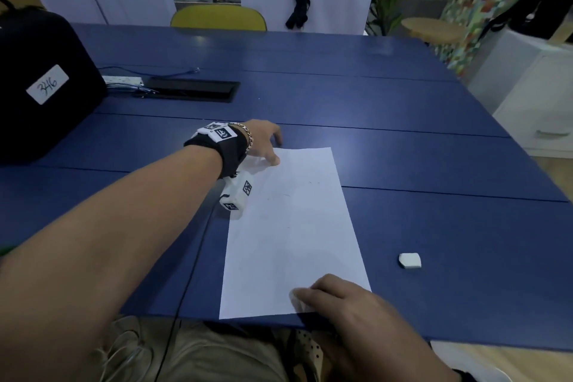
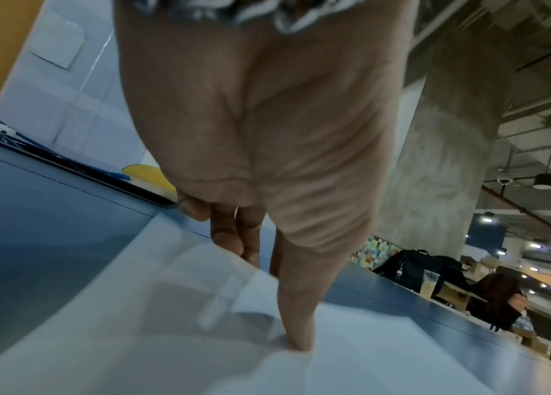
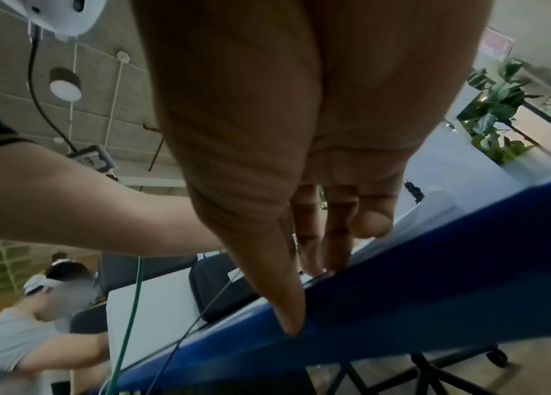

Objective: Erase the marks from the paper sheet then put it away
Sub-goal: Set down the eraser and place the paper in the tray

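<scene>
The paper sheet (image 1: 294,232) lies flat on the blue table (image 1: 403,133), its near edge at the table's front edge. Faint marks remain near its far half. The left hand (image 1: 263,141) pinches the sheet's far left corner, thumb (image 2: 295,307) on top and fingers beneath the lifted corner. The right hand (image 1: 341,301) grips the near right corner at the table edge, thumb under the edge, fingers on top. The eraser (image 1: 410,260) lies on the table to the right of the sheet, apart from it
</scene>
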A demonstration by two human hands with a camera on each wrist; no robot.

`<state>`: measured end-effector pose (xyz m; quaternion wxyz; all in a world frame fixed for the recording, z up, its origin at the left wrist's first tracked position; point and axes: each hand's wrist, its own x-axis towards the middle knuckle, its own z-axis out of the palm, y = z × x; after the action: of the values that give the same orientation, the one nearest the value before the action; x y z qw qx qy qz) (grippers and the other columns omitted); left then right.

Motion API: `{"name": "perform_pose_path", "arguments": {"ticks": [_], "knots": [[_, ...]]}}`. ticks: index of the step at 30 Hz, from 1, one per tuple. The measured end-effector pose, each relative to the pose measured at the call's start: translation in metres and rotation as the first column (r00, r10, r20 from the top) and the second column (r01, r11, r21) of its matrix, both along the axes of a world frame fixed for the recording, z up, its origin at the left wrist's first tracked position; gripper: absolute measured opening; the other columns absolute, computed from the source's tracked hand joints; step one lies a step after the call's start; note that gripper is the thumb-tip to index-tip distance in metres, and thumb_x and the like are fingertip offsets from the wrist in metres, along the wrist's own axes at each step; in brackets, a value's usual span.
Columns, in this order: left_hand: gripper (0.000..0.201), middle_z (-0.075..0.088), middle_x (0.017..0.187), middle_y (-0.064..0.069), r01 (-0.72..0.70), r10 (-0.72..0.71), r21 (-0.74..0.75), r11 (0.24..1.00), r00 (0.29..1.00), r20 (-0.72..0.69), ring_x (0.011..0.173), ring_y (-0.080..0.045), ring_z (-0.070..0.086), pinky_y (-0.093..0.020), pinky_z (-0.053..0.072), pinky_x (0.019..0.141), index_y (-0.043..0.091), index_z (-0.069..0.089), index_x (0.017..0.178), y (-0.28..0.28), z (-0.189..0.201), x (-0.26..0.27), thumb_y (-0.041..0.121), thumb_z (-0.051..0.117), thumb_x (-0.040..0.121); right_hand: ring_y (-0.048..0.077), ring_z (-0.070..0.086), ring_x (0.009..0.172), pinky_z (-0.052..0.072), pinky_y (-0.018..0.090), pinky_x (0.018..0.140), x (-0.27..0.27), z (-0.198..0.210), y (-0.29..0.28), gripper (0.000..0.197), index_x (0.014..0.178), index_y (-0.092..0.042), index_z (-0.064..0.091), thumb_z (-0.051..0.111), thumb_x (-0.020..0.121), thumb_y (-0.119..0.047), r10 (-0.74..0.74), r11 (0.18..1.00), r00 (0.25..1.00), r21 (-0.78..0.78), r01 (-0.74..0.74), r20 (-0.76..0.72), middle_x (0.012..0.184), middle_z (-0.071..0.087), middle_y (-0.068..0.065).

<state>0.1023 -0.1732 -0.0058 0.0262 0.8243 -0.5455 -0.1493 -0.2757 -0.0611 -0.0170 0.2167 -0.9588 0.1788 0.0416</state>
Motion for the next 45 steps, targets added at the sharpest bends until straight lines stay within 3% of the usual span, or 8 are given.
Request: {"name": "perform_pose_path", "arguments": {"ticks": [6, 11, 19, 22, 25, 31, 40, 45], "knots": [[0.04, 0.061, 0.106, 0.005, 0.067, -0.061, 0.096, 0.993, 0.996, -0.063, 0.091, -0.019, 0.061, -0.033, 0.045, 0.08, 0.025, 0.062, 0.103, 0.04, 0.005, 0.005, 0.044, 0.087, 0.079, 0.008, 0.05, 0.062, 0.048, 0.03, 0.042, -0.016, 0.002, 0.003, 0.037, 0.109, -0.045, 0.053, 0.064, 0.078, -0.028, 0.058, 0.98, 0.997, -0.188, -0.066, -0.043, 0.101, 0.047, -0.016], [0.052, 0.069, 0.084, 0.014, 0.009, -0.007, 0.011, 1.0, 0.986, -0.166, 0.081, -0.013, 0.064, -0.034, 0.048, 0.078, 0.035, 0.07, 0.085, 0.092, 0.004, 0.01, 0.084, 0.056, 0.075, 0.007, 0.054, 0.06, 0.044, 0.028, 0.039, -0.039, -0.003, -0.002, 0.037, 0.113, -0.042, 0.069, 0.056, 0.079, -0.037, 0.11, 0.975, 0.988, -0.204, -0.086, 0.107, 0.089, 0.053, -0.014], [0.026, 0.06, 0.069, -0.019, -0.061, 0.015, -0.056, 0.997, 0.797, -0.604, 0.065, -0.021, 0.055, -0.036, 0.043, 0.068, 0.013, 0.07, 0.093, 0.157, 0.001, -0.013, 0.034, 0.085, 0.087, -0.006, 0.059, 0.071, 0.043, 0.01, 0.061, -0.106, -0.019, -0.014, 0.023, 0.114, -0.035, 0.08, 0.07, 0.096, -0.023, -0.222, 0.974, 0.903, 0.131, 0.186, 0.367, 0.087, 0.062, -0.021], [0.023, 0.058, 0.063, -0.009, -0.101, 0.12, 0.071, 0.992, 0.661, -0.74, 0.054, -0.025, 0.055, -0.029, 0.049, 0.05, 0.009, 0.066, 0.093, 0.179, 0.006, -0.037, 0.017, 0.084, 0.081, 0.007, 0.073, 0.08, 0.056, 0.023, 0.067, -0.132, -0.024, -0.015, 0.031, 0.106, -0.031, 0.083, 0.077, 0.091, -0.005, -0.413, 0.898, 0.844, 0.308, 0.314, 0.343, 0.094, 0.076, -0.015], [0.034, 0.075, 0.105, -0.026, -0.079, 0.18, 0.162, 0.984, 0.475, -0.861, 0.089, -0.045, 0.075, -0.044, 0.065, 0.072, 0.006, 0.066, 0.113, 0.197, 0.005, -0.062, -0.003, 0.075, 0.082, 0.02, 0.078, 0.091, 0.063, 0.044, 0.081, -0.158, -0.026, -0.01, 0.027, 0.104, -0.026, 0.084, 0.071, 0.093, -0.005, -0.585, 0.728, 0.767, 0.587, 0.355, 0.263, 0.103, 0.081, -0.003], [0.059, 0.069, 0.131, -0.025, 0.172, 0.13, 0.17, 0.97, 0.218, -0.967, 0.111, -0.046, 0.071, -0.048, 0.064, 0.083, 0.019, 0.069, 0.133, 0.224, -0.004, -0.124, -0.008, 0.08, 0.082, 0.023, 0.074, 0.085, 0.06, 0.032, 0.076, -0.207, -0.027, 0.001, 0.017, 0.097, -0.017, 0.083, 0.07, 0.086, -0.02, -0.773, 0.433, 0.628, 0.799, 0.417, 0.091, 0.099, 0.079, 0.009], [0.047, 0.068, 0.138, -0.013, 0.355, 0.087, 0.151, 0.923, 0.19, -0.978, 0.126, -0.034, 0.066, -0.037, 0.056, 0.101, 0.014, 0.067, 0.136, 0.247, -0.051, -0.236, -0.007, 0.067, 0.094, 0.036, 0.074, 0.082, 0.058, 0.044, 0.075, -0.294, -0.064, -0.002, 0.011, 0.104, -0.008, 0.068, 0.068, 0.095, -0.001, -0.866, 0.219, 0.495, 0.834, 0.506, -0.073, 0.107, 0.072, 0.018], [0.043, 0.076, 0.123, -0.013, 0.19, 0.176, 0.22, 0.957, 0.224, -0.959, 0.11, -0.03, 0.075, -0.028, 0.061, 0.083, 0.001, 0.061, 0.133, 0.247, -0.08, -0.287, -0.005, 0.066, 0.091, 0.046, 0.071, 0.077, 0.051, 0.05, 0.073, -0.335, -0.096, 0.001, 0.014, 0.106, -0.009, 0.068, 0.069, 0.095, 0.0, -0.884, 0.176, 0.454, 0.821, 0.543, -0.111, 0.112, 0.062, 0.017]]}}
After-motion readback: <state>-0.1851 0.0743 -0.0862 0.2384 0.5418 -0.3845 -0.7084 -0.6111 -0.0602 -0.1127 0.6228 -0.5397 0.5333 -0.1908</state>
